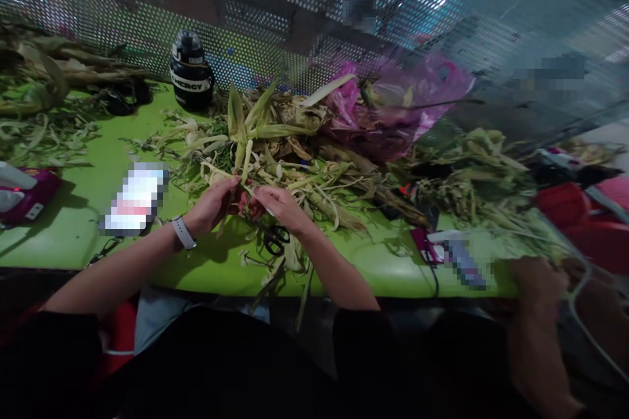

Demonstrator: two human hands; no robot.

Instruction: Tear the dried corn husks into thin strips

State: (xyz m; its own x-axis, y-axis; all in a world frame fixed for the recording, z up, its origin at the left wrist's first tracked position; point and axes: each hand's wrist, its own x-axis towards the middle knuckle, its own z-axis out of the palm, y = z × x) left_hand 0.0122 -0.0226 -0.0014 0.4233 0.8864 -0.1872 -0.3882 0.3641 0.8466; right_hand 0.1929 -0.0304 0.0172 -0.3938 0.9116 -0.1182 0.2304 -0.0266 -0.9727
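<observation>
My left hand [215, 204], with a pale band on its wrist, is closed around the lower end of a green corn husk bundle [240, 121] whose leaves fan upward. My right hand [281, 204] pinches a narrow strip at the bundle's base, close to the left fingers. Something reddish [251, 207] shows between and below the two hands; its kind is unclear. Black-handled scissors [276, 240] lie just under my right hand among husk scraps [293, 255].
Husks and shreds cover much of the green table [216, 272]. A black bottle [191, 75] and a pink plastic bag [435, 105] stand by the perforated screen [275, 26]. A phone [135, 200] lies left. A co-worker's arm [538, 321] rests at right.
</observation>
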